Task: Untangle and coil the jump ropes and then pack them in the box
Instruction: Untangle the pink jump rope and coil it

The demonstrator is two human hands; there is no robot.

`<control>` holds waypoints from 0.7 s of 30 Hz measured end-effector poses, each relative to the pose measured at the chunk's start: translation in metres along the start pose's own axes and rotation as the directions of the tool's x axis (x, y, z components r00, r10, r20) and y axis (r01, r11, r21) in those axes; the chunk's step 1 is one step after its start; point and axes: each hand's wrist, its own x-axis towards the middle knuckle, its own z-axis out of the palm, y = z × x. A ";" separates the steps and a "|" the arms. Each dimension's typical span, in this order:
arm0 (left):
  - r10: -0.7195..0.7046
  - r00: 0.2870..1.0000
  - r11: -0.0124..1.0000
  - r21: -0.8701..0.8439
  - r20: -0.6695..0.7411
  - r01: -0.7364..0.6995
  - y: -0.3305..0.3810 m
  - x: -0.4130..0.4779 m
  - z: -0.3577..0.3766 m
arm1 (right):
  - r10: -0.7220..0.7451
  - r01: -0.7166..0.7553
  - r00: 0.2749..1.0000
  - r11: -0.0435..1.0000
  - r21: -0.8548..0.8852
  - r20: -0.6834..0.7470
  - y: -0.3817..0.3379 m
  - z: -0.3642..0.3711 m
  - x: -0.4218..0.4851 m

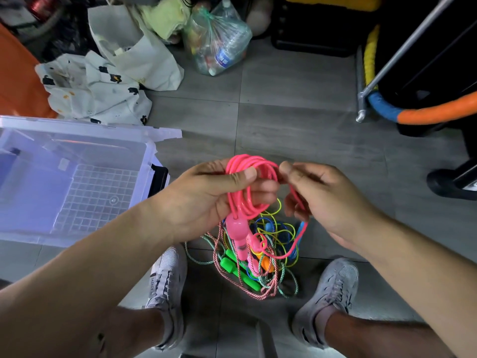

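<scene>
left forearm (77,275) nearest us | left hand (204,202) fingers grip pink rope coil (249,161), handle (236,228) hangs below | right hand (327,200) fingers pinch its loose strand | we see tangled ropes (273,277) on floor (284,120) between shoes (167,275) | box (77,237) open, left

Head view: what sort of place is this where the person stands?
Probably a cluttered storage corner of a home, though I cannot be sure. A bag of empty bottles, a white cloth bag and a padded hoop crowd the edge of a grey tiled floor.
</scene>
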 end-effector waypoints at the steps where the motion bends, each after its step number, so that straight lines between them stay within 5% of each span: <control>1: -0.012 1.000 1.000 -0.010 -0.001 0.012 0.001 -0.001 0.001 | 0.012 -0.012 1.000 0.999 0.039 0.007 0.000 0.001 0.000; 7: -0.010 1.000 1.000 0.013 0.006 0.010 -0.003 -0.002 0.007 | 0.008 -0.034 0.990 0.983 0.179 0.144 0.002 0.002 -0.002; 16: 0.028 0.996 0.971 -0.235 -0.089 -0.048 -0.010 0.001 0.013 | -0.010 -0.009 0.997 0.966 0.260 0.072 0.003 0.013 -0.003; 21: 0.000 1.000 0.960 -0.279 -0.009 -0.003 -0.013 0.000 0.011 | -0.059 0.049 0.998 0.955 0.292 0.025 0.004 0.019 -0.006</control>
